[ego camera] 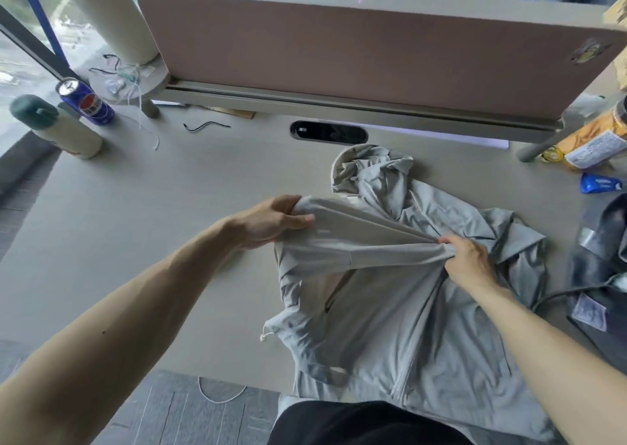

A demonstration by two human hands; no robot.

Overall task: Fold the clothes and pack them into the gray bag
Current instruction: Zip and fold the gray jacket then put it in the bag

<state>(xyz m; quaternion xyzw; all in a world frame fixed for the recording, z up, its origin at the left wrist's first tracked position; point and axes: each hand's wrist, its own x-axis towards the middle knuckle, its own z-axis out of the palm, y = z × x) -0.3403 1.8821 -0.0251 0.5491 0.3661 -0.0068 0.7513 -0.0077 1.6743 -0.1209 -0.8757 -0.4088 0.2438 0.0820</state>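
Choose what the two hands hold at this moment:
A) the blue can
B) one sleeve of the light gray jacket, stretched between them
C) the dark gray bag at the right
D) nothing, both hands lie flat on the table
B: the left hand and the right hand each grip the sleeve of the light gray jacket, and the sleeve runs taut between them.

head-worn view, facing down and forward, close over desk [135, 207]
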